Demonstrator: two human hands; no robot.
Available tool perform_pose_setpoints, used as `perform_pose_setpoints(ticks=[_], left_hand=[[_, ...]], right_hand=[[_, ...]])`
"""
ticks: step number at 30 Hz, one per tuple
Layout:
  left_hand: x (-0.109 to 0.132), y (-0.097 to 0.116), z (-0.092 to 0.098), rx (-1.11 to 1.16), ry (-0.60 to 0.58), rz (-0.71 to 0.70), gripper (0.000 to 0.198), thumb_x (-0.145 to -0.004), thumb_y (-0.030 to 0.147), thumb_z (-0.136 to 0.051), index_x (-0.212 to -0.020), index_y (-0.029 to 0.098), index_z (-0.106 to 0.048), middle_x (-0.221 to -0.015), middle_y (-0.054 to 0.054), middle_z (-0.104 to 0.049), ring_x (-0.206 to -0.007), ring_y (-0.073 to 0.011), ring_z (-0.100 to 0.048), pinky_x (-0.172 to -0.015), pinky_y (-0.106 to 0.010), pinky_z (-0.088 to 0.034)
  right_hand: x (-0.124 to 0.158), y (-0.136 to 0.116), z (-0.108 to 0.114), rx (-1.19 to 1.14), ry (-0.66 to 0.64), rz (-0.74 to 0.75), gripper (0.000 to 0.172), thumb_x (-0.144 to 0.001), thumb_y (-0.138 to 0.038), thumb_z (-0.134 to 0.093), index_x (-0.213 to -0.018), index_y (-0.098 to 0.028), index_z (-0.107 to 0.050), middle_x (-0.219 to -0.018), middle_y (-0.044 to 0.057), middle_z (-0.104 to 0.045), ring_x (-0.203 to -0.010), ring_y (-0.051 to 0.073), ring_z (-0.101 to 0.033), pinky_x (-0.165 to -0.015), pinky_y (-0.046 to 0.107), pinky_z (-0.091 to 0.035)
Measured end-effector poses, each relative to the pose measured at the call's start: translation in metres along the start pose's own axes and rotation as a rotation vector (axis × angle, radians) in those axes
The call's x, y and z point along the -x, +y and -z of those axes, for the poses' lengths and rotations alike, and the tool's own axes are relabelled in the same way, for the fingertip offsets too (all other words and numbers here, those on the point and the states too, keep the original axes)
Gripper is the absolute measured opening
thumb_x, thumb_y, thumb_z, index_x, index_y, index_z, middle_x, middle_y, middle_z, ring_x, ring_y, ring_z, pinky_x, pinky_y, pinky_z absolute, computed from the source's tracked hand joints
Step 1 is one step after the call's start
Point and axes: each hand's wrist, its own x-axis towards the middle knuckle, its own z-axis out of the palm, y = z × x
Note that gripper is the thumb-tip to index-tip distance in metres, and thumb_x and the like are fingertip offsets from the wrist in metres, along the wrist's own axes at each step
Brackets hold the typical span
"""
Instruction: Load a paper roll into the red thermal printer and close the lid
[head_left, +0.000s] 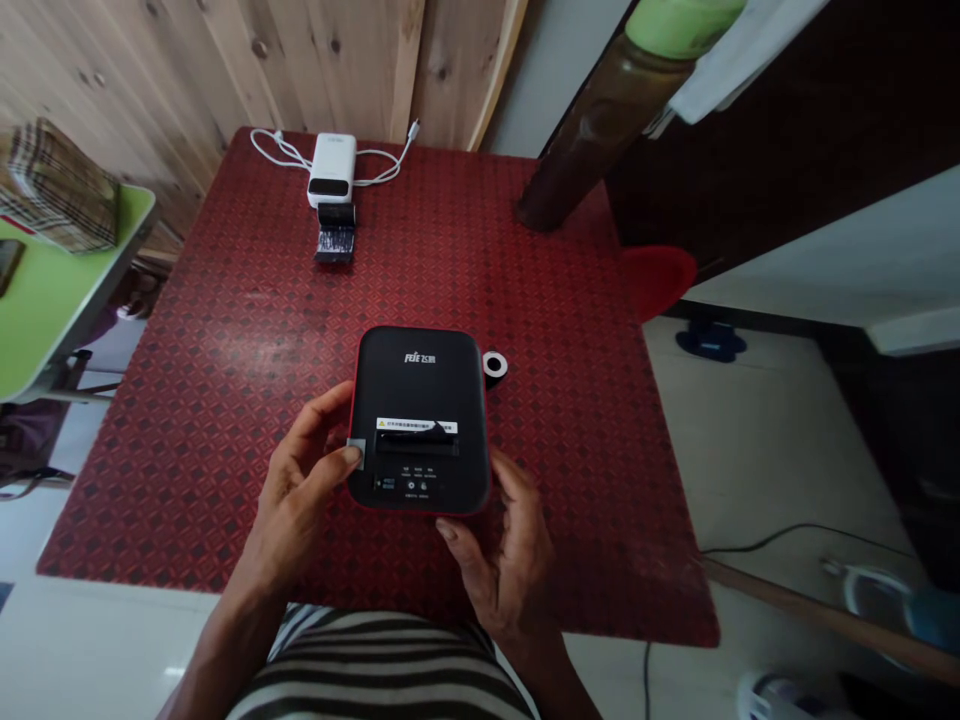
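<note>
A black receipt printer (420, 395) with a red rim, a white logo and a paper slot is held above the near part of the red patterned table. My left hand (300, 480) grips its left edge, the thumb on a small grey tab and the fingers curled around the side. At the lower right corner, my right hand (510, 550) supports it, fingers along the right side and thumb by the front edge. A small white-ended roll (495, 366) lies just right of the printer, partly hidden by it.
Toward the back of the red table (247, 400) lie a white device (332, 165) with a white cable (386, 170) and a dark strip (335, 240). A tall brown bottle (600, 125) with a green lid stands back right. A green table (45, 310) holds a plaid box (64, 190).
</note>
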Motion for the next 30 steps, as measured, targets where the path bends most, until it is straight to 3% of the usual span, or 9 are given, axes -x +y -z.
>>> perform_pose_setpoints(ticks=[8, 14, 20, 26, 30], left_hand=[[-0.001, 0.0, -0.005, -0.009, 0.029, -0.003, 0.053, -0.097, 0.038, -0.085, -0.149, 0.032, -0.076, -0.156, -0.006, -0.076, -0.141, -0.0326, -0.071, -0.119, -0.046, -0.057], [-0.002, 0.001, -0.008, -0.017, 0.057, -0.012, 0.054, -0.093, 0.036, -0.086, -0.147, 0.029, -0.077, -0.15, -0.007, -0.079, -0.138, -0.0334, -0.074, -0.111, -0.044, -0.061], [-0.003, -0.005, -0.004, -0.092, 0.021, -0.065, 0.057, -0.096, 0.041, -0.084, -0.151, 0.029, -0.075, -0.154, -0.009, -0.077, -0.139, -0.0343, -0.074, -0.114, -0.046, -0.06], [-0.002, -0.007, 0.001, -0.093, -0.018, -0.079, 0.058, -0.1, 0.047, -0.082, -0.154, 0.029, -0.071, -0.154, -0.01, -0.077, -0.136, -0.0342, -0.075, -0.107, -0.044, -0.062], [-0.005, -0.012, 0.005, -0.123, -0.074, -0.153, 0.059, -0.102, 0.05, -0.079, -0.156, 0.029, -0.069, -0.157, -0.011, -0.074, -0.143, -0.0361, -0.071, -0.114, -0.049, -0.059]], right_hand=[[-0.002, 0.004, -0.004, 0.056, 0.026, 0.042, 0.059, -0.113, -0.049, -0.066, -0.165, -0.026, -0.05, -0.144, 0.017, -0.075, -0.13, 0.034, -0.079, -0.103, 0.052, -0.071], [-0.005, 0.002, -0.002, 0.032, 0.022, 0.048, 0.057, -0.113, -0.046, -0.068, -0.163, -0.025, -0.052, -0.142, 0.016, -0.076, -0.128, 0.033, -0.079, -0.102, 0.049, -0.071], [-0.009, -0.003, -0.003, 0.0, 0.014, 0.023, 0.051, -0.113, -0.047, -0.067, -0.158, -0.026, -0.055, -0.139, 0.015, -0.077, -0.126, 0.032, -0.08, -0.1, 0.048, -0.072], [-0.018, -0.005, 0.019, 0.019, -0.067, 0.075, 0.045, -0.115, -0.043, -0.064, -0.155, -0.024, -0.059, -0.141, 0.016, -0.079, -0.127, 0.031, -0.081, -0.102, 0.047, -0.072], [-0.051, -0.01, 0.037, 0.102, 0.019, 0.219, 0.031, -0.114, -0.023, -0.065, -0.144, -0.025, -0.07, -0.129, 0.011, -0.084, -0.118, 0.027, -0.083, -0.101, 0.044, -0.071]])
